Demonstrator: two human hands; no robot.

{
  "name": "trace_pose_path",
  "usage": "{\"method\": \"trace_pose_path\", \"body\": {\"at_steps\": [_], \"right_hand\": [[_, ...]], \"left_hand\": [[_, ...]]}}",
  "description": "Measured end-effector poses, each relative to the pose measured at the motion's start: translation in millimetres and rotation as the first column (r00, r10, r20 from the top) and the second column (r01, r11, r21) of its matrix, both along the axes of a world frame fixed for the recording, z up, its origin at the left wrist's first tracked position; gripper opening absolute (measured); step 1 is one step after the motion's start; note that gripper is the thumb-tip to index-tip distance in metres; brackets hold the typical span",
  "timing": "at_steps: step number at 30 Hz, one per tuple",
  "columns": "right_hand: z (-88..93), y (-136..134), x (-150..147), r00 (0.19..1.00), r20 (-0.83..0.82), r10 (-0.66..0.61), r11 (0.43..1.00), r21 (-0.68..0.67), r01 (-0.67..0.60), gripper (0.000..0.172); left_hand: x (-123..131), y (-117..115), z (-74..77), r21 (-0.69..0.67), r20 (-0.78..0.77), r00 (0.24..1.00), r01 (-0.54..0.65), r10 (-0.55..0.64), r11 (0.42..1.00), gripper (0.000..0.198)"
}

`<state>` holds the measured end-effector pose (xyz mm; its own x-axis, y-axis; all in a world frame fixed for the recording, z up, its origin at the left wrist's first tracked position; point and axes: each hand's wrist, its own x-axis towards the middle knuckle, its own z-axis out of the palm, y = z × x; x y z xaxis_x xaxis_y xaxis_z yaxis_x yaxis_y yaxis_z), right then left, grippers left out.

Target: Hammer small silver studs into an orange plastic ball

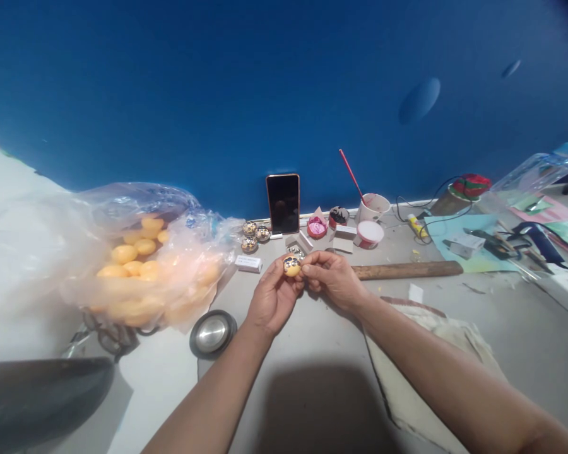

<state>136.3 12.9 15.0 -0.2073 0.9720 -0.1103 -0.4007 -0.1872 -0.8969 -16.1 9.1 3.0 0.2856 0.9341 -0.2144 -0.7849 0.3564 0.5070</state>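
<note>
Yellow ball (pixel 292 267), small, round, dark dotted pattern, pinched between left hand (pixel 271 296) and right hand (pixel 332 279) fingertips

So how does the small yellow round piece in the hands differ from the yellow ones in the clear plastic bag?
The small yellow round piece carries dark decoration; the yellow pieces in the clear plastic bag look plain. It is pinched between left hand and right hand; they lie heaped. Both are rounded and yellow-orange.
</note>
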Motion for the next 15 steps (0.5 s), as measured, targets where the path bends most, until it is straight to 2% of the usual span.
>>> {"method": "trace_pose_path", "body": {"at_steps": [15], "right_hand": [[-1.4, 0.3, 1.5, 0.999, 0.021, 0.025, 1.0, 0.011, -0.025, 0.028]], "left_hand": [[1.1, -0.4, 0.9, 0.038, -0.016, 1.0, -0.012, 0.013, 0.999, 0.029]]}}
